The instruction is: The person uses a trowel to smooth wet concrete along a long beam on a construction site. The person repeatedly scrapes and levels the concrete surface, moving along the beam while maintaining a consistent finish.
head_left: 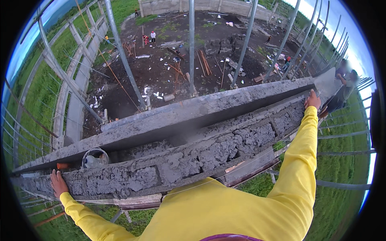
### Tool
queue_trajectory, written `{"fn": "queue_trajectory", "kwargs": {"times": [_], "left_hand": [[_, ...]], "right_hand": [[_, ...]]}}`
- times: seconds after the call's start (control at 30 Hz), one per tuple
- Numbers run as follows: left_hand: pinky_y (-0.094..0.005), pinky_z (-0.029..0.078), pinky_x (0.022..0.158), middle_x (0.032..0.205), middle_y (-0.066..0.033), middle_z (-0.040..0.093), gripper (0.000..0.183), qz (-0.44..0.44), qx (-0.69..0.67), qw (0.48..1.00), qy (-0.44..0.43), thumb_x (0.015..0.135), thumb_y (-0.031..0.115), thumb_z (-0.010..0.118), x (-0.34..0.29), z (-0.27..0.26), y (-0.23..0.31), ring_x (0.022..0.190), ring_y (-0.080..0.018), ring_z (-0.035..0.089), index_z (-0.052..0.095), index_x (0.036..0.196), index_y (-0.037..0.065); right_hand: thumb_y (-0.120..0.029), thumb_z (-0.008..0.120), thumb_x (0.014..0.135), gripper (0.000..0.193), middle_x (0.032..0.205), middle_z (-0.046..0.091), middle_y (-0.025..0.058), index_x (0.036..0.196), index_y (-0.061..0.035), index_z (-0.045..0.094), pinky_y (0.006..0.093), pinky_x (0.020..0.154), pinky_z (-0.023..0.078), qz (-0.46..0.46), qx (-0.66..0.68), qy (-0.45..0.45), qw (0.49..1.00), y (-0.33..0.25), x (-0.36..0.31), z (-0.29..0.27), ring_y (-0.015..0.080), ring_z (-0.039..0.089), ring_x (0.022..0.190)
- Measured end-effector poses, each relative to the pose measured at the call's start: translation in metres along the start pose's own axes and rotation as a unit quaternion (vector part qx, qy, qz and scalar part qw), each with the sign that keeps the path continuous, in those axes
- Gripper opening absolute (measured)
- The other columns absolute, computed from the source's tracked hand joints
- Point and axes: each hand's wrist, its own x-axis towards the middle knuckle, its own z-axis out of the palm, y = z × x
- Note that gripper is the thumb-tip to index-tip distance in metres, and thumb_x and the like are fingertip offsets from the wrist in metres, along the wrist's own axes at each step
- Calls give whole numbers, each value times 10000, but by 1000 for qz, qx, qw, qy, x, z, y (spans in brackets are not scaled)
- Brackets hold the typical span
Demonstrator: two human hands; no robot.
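A long trough-like concrete wall top [201, 106] runs from lower left to upper right, with rough wet mortar [217, 150] along its near side. At the left end, my left hand [59, 184] lies on the near mortar edge with its fingers spread, holding nothing. My right hand [313, 99] reaches far along the wall and rests on its near edge at the right, fingers stretched out with no tool visible in them. Just beyond it stands a pale grey, wedge-shaped piece [325, 80]; its kind is unclear. Inside the trough, near my left hand, sit a clear plastic container [95, 160] and an orange pipe end [63, 165].
A co-worker [341, 90] stands beyond my right hand. Metal poles [191, 48] rise along the far side. A thin string [257, 157] and planks [138, 201] run along the near side. Far below lies a dirt yard [161, 76] with debris and several people.
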Motion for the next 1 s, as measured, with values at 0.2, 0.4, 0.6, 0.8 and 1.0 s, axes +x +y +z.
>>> {"fn": "queue_trajectory", "kwargs": {"times": [0.2, 0.4, 0.6, 0.8, 1.0], "left_hand": [[-689, 273, 1107, 1651, 22, 328, 578, -17, 14, 1000, 9, 1002, 565, 419, -14, -7, 13, 1492, -363, 322, 403, 1538, 350], [-728, 229, 1103, 1652, 23, 326, 605, -33, 10, 999, 17, 979, 589, 437, -25, -15, 23, 1498, -355, 315, 411, 1533, 347], [-736, 237, 1096, 1646, 8, 342, 579, -15, 15, 1000, 13, 998, 564, 427, -17, -10, 16, 1490, -362, 330, 411, 1534, 348], [-665, 261, 1133, 1633, -4, 367, 565, 34, 2, 999, 16, 1007, 555, 414, 5, 4, -5, 1476, -382, 347, 421, 1530, 340], [-658, 268, 1128, 1637, -5, 361, 586, 20, -18, 999, 16, 993, 573, 429, -4, -3, 0, 1478, -381, 342, 423, 1529, 336]], "right_hand": [[-353, 668, 931, 328, 530, 469, 54, 888, -62, 521, 334, 320, 356, -9, -10, -21, 1000, 8, 11, -3, 185, 448, 346], [-343, 673, 932, 353, 540, 484, 69, 966, -22, 532, 322, 319, 346, 13, -30, -10, 999, 11, 16, -6, 185, 451, 346], [-373, 707, 919, 447, 541, 507, 72, 1060, 9, 523, 322, 315, 343, 16, -24, -12, 1000, 18, 26, -8, 193, 460, 340], [-408, 718, 903, 441, 574, 525, 74, 968, -13, 532, 314, 328, 355, 22, -47, -29, 998, 15, 27, -11, 183, 481, 368], [-419, 709, 910, 432, 586, 524, 69, 971, -21, 552, 302, 331, 353, 21, -66, -24, 997, 16, 29, -11, 174, 489, 385]]}}
